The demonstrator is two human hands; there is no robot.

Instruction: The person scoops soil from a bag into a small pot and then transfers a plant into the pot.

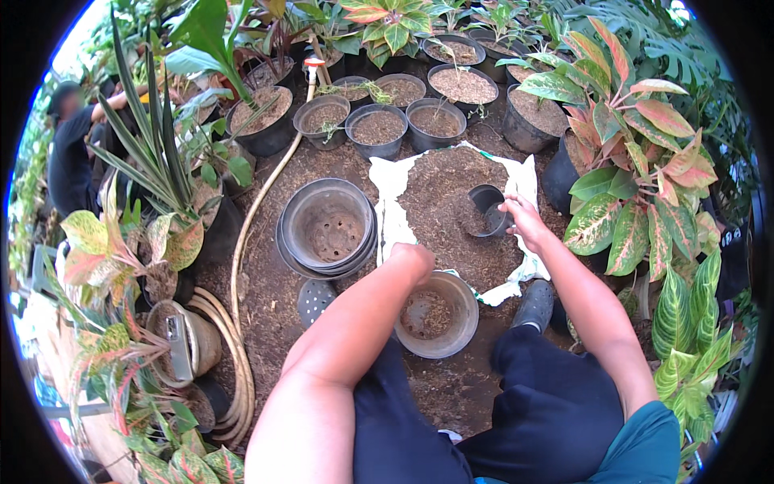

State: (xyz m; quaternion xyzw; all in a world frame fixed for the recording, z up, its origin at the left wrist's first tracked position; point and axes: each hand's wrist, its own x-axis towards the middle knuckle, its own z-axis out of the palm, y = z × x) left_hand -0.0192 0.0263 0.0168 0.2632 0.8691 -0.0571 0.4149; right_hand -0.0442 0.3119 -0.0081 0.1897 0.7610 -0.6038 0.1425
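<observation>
My right hand (526, 219) grips the rim of a small black plant pot (487, 211), which is tilted into the brown soil mix (443, 189) on an opened white sack (393, 218). My left hand (413, 263) is closed at the sack's near-left edge, by the rim of a dark pot (461, 319) standing between my feet. What its fingers hold, if anything, is hidden. That pot has some soil in its bottom. To its left stands a stack of larger black pots (329, 194), the top one with drainage holes in its base.
Several soil-filled pots (377, 133) line the far side. A beige hose (262, 194) runs along the left and coils near a bucket (197, 339). Leafy plants (629, 153) crowd the right. Another person (72, 149) is at the far left.
</observation>
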